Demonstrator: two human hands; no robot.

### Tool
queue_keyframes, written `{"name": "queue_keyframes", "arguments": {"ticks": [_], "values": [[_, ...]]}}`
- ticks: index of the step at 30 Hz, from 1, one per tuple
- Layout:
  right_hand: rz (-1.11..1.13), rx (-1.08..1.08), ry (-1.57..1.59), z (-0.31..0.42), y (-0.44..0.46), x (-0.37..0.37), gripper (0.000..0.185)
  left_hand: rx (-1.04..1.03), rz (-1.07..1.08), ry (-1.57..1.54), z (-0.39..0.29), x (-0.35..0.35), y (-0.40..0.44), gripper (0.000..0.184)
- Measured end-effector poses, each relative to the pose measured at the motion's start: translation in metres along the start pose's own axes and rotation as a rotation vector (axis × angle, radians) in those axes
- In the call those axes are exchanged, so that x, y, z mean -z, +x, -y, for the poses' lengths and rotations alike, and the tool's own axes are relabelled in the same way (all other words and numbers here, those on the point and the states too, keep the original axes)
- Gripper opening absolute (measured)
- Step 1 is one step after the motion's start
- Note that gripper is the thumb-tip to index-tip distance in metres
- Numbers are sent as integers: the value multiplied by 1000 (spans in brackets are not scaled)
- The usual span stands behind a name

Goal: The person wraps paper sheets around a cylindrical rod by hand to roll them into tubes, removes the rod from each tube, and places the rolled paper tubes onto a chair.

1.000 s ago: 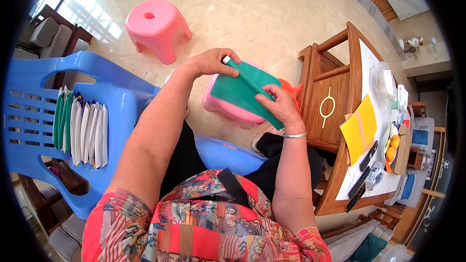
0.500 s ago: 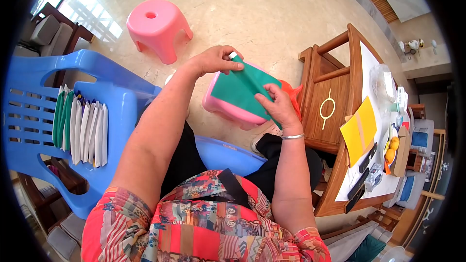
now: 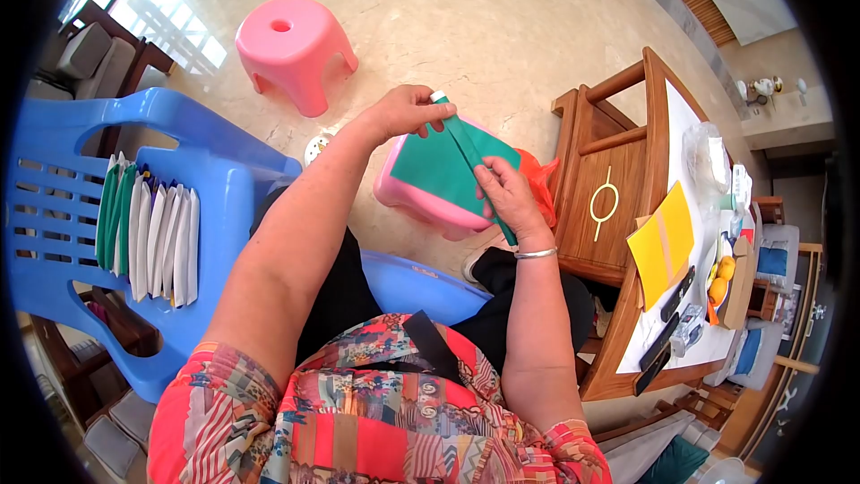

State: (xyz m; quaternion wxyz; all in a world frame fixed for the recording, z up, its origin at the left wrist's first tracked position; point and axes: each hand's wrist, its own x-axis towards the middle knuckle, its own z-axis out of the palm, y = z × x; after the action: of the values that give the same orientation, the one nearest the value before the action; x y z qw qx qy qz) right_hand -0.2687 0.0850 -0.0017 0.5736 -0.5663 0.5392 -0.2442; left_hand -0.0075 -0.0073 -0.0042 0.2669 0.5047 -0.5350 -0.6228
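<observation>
Between my hands is a narrow green strip [image 3: 465, 145] with a white end, which looks like a rolled or folded sheet. My left hand [image 3: 412, 113] pinches it near the white end. Lower down, my right hand [image 3: 511, 200] has its fingers wrapped round the strip, and a short green end sticks out below. Beneath it a flat green sheet [image 3: 421, 170] covers the top of a pink stool [image 3: 399, 200]. Part of that sheet is hidden by the strip and my right hand.
A blue plastic chair [image 3: 224, 215] at left carries a row of white and green folded pieces [image 3: 161, 233]. Another pink stool [image 3: 300, 58] stands farther off. At right, a wooden table [image 3: 618, 358] bears a yellow envelope [image 3: 663, 242], black objects and oranges [image 3: 719, 282]. An orange-red bag [image 3: 537, 181] lies behind my right hand.
The green piece in my hands looks narrower and is turned more upright. My left hand has shifted slightly right, and my right hand has closed further round the lower part.
</observation>
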Motion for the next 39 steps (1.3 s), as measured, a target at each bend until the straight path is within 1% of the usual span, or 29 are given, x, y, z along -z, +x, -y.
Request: {"name": "queue_keyframes", "arguments": {"ticks": [1, 7, 10, 13, 14, 17, 18, 20, 21, 23, 24, 27, 30, 33, 36, 39], "values": [[12, -13, 24, 1, 0, 0, 40, -16, 13, -58, 1, 0, 0, 38], [37, -27, 213, -2, -1, -3, 45, -27, 60, -162, 4, 1, 2, 33], [37, -39, 329, -2, 0, -11, 49, -41, 80, -187, 6, -6, 3, 35], [46, -25, 125, -2, 1, -19, 56, -20, 63, -82, 8, -19, 2, 38], [-3, -41, 11, -6, 5, -24, 56, 6, 47, -40, 9, -25, 2, 41], [-342, 288, -580, -38, 15, -39, 50, 48, 37, 43, 12, -43, 0, 43], [-349, 226, -608, -33, 13, -43, 48, 88, 18, 47, 13, -47, 0, 44], [-370, 99, -668, -13, 5, -45, 44, 83, 33, 64, 18, -50, 3, 47], [-375, 111, -694, -13, 4, -42, 42, 77, 40, 73, 16, -51, 3, 49], [-383, 143, -758, -11, 4, -34, 39, 163, 26, -145, 11, -50, 3, 54], [-352, 136, -808, -2, 1, -30, 37, 208, 19, -256, 9, -50, 3, 57], [-247, 138, -988, 24, -6, -19, 29, 307, 125, -340, 9, -46, 4, 61], [-146, 181, -1219, 41, -7, -2, 20, 377, 223, -323, 4, -47, -2, 57], [-62, 204, -1399, 66, -7, 12, 15, 390, 278, -325, 6, -51, -1, 48], [31, 179, -1550, 98, -14, 15, 13, 332, 296, -409, 10, -54, 1, 39], [73, 195, -1649, 124, -23, 21, 13, 325, 314, -524, 7, -55, -2, 33]]}}
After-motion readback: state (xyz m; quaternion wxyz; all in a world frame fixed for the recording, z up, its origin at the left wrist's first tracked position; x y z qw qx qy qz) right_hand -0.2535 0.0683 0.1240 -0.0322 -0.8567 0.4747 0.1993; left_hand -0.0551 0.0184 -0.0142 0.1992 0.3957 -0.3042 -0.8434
